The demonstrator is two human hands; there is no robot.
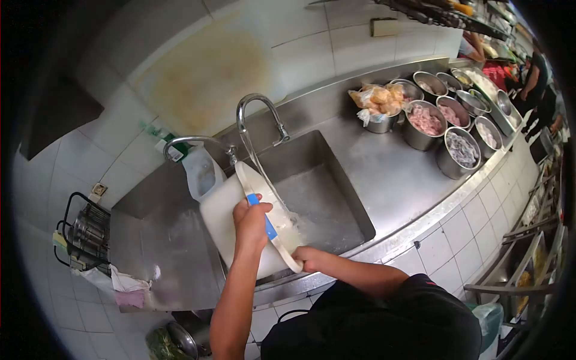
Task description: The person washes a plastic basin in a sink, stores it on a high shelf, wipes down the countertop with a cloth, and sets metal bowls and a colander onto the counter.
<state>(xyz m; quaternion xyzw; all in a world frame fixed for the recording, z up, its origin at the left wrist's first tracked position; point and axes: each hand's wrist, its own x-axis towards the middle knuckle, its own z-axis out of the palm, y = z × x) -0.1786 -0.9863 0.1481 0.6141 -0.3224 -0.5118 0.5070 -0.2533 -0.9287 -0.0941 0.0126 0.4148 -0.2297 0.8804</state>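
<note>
A white plastic tub (pixel 225 215) is tilted on its side over the left edge of the steel sink (pixel 342 192). My left hand (pixel 251 223) is closed round the tub's rim, at a blue section (pixel 271 228). At the rim's near corner, my right hand (pixel 307 259) grips the tub, its fingertips partly hidden. Water runs from the tall curved faucet (pixel 241 114) down by the tub's opening and into the sink. A second, lower faucet (pixel 198 139) stands to the left of it.
Several steel pots of raw meat (pixel 426 120) crowd the right counter, with a bag of orange-yellow pieces (pixel 378 99) on one. A translucent jug (pixel 203 174) and a green bottle (pixel 171 147) stand behind the tub. A black wire rack (pixel 87 231) hangs at left. People (pixel 531 78) stand far right.
</note>
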